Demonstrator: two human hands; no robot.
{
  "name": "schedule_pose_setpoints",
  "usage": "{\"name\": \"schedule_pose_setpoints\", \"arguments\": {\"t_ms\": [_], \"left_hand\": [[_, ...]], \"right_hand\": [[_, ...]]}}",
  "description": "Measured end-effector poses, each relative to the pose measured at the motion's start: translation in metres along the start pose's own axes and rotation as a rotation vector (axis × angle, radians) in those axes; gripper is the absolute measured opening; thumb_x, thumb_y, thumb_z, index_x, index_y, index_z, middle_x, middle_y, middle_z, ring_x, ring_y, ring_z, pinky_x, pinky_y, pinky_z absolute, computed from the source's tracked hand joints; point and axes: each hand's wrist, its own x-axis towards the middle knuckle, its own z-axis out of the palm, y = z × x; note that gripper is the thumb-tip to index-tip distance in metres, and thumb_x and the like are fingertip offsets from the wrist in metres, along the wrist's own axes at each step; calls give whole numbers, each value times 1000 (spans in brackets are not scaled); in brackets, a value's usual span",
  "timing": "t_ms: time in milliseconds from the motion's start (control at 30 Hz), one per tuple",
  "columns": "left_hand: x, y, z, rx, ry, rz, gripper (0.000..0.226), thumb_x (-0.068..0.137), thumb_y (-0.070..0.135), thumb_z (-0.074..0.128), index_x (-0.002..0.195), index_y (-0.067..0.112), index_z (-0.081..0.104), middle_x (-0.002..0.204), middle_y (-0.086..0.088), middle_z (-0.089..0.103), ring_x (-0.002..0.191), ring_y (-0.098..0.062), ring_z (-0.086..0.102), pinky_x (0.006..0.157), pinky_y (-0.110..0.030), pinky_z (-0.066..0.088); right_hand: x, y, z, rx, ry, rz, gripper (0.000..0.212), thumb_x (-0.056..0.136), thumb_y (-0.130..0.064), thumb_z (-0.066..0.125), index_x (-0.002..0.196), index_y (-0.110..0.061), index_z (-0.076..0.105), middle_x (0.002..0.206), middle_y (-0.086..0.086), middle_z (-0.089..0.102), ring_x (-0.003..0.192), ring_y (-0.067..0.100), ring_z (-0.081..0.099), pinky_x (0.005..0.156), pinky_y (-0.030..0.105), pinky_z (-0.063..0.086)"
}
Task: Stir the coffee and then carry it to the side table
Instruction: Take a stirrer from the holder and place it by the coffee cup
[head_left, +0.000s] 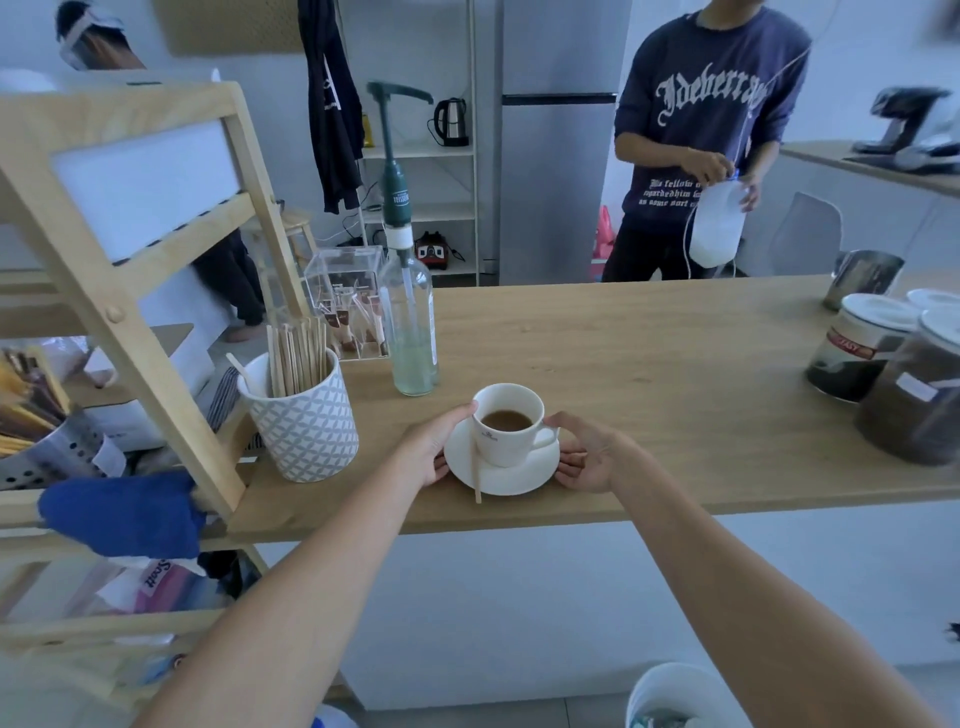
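A white cup (506, 434) of brown coffee stands on a white saucer (514, 478) near the front edge of the wooden counter (675, 374). A wooden stir stick (475, 470) lies across the saucer's left side, its end poking over the rim. My left hand (431, 449) grips the saucer's left edge, thumb against the cup. My right hand (592, 457) holds the saucer's right edge, fingers under the rim and thumb by the cup's handle.
A patterned mug of wooden sticks (304, 415), a syrup pump bottle (410, 322) and a clear sachet box (345, 301) stand at left. Lidded jars (904, 374) and a steel pitcher (862, 278) sit at right. A wooden rack (130, 291) flanks the counter. A person (706, 140) stands behind.
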Motion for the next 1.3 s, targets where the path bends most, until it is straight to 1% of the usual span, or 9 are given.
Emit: {"name": "schedule_pose_setpoints", "arguments": {"t_ms": [200, 300, 400, 633, 800, 900, 1000, 1133, 1300], "left_hand": [[4, 25, -4, -15, -35, 52, 32, 75, 42, 77, 84, 17, 58, 80, 0, 62, 71, -13, 57, 61, -25, 45], [5, 40, -4, -4, -46, 45, 35, 77, 42, 76, 84, 14, 56, 76, -2, 61, 66, -15, 57, 53, -26, 44], [13, 55, 0, -11, -31, 43, 37, 76, 43, 77, 85, 14, 55, 78, -2, 60, 68, -16, 57, 54, -27, 45], [46, 81, 21, -50, 25, 37, 37, 77, 42, 75, 83, 13, 52, 78, -3, 58, 70, -16, 55, 76, -28, 48], [66, 90, 41, -89, 66, 2, 31, 84, 35, 69, 76, 14, 48, 74, -3, 54, 64, -15, 52, 53, -26, 41], [72, 91, 48, -120, 89, -22, 29, 83, 34, 69, 78, 13, 50, 73, -3, 54, 62, -15, 52, 51, -26, 39], [83, 90, 56, -134, 123, -27, 30, 81, 34, 71, 93, 12, 55, 74, -3, 58, 63, -15, 55, 50, -26, 39], [93, 88, 60, -122, 174, -17, 40, 79, 34, 73, 108, 13, 56, 79, -3, 60, 66, -16, 57, 51, -27, 41], [101, 87, 60, -105, 207, -8, 26, 82, 34, 69, 85, 14, 53, 78, -2, 59, 66, -15, 55, 53, -26, 41]], "right_hand": [[-7, -18, 14, 48, -24, -31, 36, 75, -22, 72, 97, 1, 55, 82, 12, 57, 70, 22, 60, 68, 30, 54], [-3, -32, 18, 42, -19, -38, 46, 73, -23, 73, 105, 2, 54, 83, 11, 58, 72, 21, 61, 80, 28, 54], [5, -50, 23, 27, -10, -49, 45, 73, -23, 73, 105, 2, 54, 82, 10, 58, 72, 20, 60, 93, 27, 52], [39, -91, 23, -12, -24, -31, 49, 73, -25, 74, 109, 2, 54, 83, 10, 59, 72, 20, 61, 87, 27, 52], [69, -112, 15, -56, -54, -10, 60, 70, -24, 76, 120, 2, 54, 91, 10, 62, 82, 21, 64, 88, 28, 54], [84, -118, 10, -101, -81, 6, 64, 70, -24, 77, 124, 3, 54, 98, 10, 63, 87, 22, 64, 87, 29, 54], [99, -120, 6, -146, -109, 28, 66, 70, -25, 77, 126, 3, 54, 95, 11, 63, 82, 22, 64, 74, 30, 55], [113, -123, 2, -177, -138, 55, 66, 73, -27, 76, 127, 3, 54, 99, 10, 60, 83, 21, 62, 84, 28, 51], [121, -126, 3, -260, -157, 54, 62, 75, -29, 74, 125, 3, 54, 96, 10, 59, 83, 20, 60, 91, 28, 49]]}}
